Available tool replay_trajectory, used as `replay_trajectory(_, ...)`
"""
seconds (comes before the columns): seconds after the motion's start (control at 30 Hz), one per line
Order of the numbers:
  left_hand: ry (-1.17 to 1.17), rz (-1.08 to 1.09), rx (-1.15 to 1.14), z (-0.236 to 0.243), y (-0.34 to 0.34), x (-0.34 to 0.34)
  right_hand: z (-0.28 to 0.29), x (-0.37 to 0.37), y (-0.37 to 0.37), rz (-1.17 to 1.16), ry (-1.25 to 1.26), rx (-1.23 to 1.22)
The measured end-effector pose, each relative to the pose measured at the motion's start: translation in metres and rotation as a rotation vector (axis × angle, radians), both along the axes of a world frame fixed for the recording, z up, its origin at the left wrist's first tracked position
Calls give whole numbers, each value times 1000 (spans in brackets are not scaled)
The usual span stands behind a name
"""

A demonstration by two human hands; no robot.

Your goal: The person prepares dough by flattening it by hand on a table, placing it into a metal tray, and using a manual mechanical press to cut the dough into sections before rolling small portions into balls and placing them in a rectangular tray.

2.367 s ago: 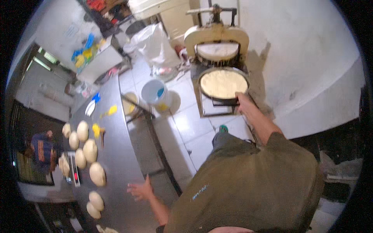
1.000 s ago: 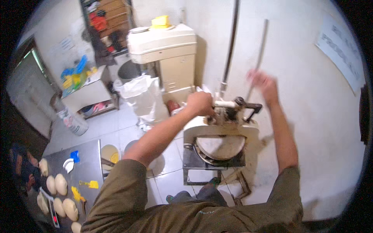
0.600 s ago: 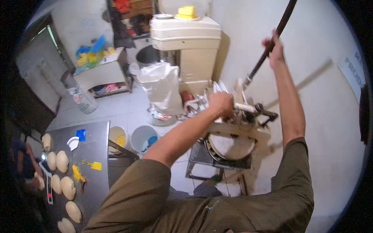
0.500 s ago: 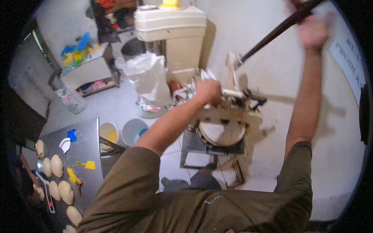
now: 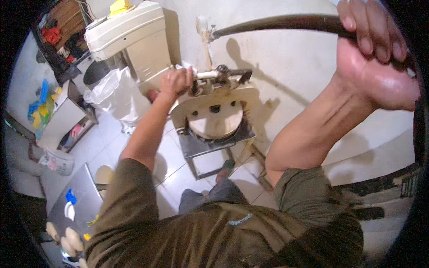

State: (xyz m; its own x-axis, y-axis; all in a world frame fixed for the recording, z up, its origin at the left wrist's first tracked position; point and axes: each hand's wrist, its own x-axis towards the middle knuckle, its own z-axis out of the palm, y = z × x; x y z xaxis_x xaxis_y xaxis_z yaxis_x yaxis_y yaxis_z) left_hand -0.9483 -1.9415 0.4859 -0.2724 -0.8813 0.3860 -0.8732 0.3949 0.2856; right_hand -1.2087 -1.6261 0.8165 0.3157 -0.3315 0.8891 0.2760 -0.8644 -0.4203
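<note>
In front of me stands a cream-painted dough divider (image 5: pixel 250 94) with a round pale pan (image 5: pixel 217 123) low in its front. Up on its top left, my left hand (image 5: pixel 176 81) is closed around a part that its fingers mostly hide. My right hand (image 5: pixel 375 49), raised at the upper right, wraps round the free end of a long dark lever (image 5: pixel 277 22). That lever runs almost level from the upright behind the divider. A dark metal stand (image 5: pixel 205 146) carries the machine, and my feet are just before it.
Left of the divider are a white sack (image 5: pixel 114 96) and a large cream machine (image 5: pixel 147 56). A metal table (image 5: pixel 87 183) at the lower left bears several dough pieces (image 5: pixel 73 238), a white scraper (image 5: pixel 69 211) and a blue scraper (image 5: pixel 70 195). A pale wall (image 5: pixel 290 67) rises behind.
My right hand has pulled the lever's free end closer, and the lever has swung from a steep slant to nearly level. My left hand stays on the divider. The view has turned rightward.
</note>
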Motion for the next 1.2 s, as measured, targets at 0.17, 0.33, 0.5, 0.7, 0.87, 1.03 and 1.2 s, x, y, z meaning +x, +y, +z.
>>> replay_trajectory(0.17,832,-574,-71,132,34,-100,-82,3,63,-278,-78,42)
replay_trajectory(0.33,810,-1147,-450,182,288,-141,-142,5,147,-1361,308,-100)
replay_trajectory(0.5,924,-1079,-477,173,289,-147,-138,31,177,-2387,1920,-453)
replay_trajectory(0.7,823,-1118,-488,175,281,-149,-152,15,130,-1079,135,-56)
replay_trajectory(0.87,717,-1156,-344,174,291,-126,-149,34,104,-573,-120,-17)
replay_trajectory(1.03,1085,-1125,-572,138,227,-128,-110,-15,65,-1098,-729,-534)
replay_trajectory(1.2,667,-543,-111,99,63,-112,17,16,-191,-1185,-420,-570)
